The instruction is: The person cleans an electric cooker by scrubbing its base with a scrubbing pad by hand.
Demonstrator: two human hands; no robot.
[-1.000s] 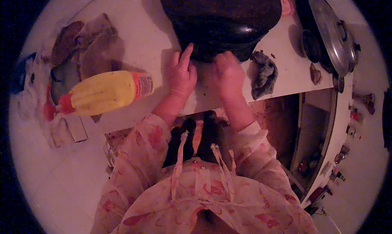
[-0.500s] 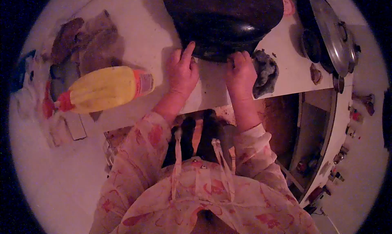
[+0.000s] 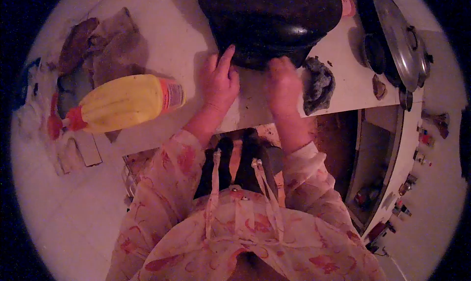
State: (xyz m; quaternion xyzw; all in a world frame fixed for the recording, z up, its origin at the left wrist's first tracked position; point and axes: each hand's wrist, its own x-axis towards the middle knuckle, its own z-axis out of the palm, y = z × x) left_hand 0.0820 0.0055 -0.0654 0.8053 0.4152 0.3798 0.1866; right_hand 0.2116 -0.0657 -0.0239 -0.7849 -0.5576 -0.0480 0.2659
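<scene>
A large, glossy black rounded object [image 3: 267, 21] stands on the counter at the top of the head view. Its exact kind is unclear in the dim light. My left hand [image 3: 219, 82] is by its lower left side, index finger stretched up against it and thumb apart. Curled at its lower right edge is my right hand [image 3: 283, 87]; whatever its fingers hold, if anything, is hidden. Just right of that hand lies a crumpled grey cloth [image 3: 319, 85]. A yellow bottle [image 3: 122, 103] with a red pump top lies on its side left of my left hand.
Brown cloths [image 3: 105, 48] lie on the counter [image 3: 164, 45] at the upper left. A metal lid [image 3: 397, 36] and dark pans are at the right. Below the counter's front edge, an open cabinet [image 3: 373, 148] shows shelves. Small items line the far right.
My right hand has shifted slightly left and up along the black object's edge, its fingers curling more. My left hand stays nearly in place. The view has shifted a little.
</scene>
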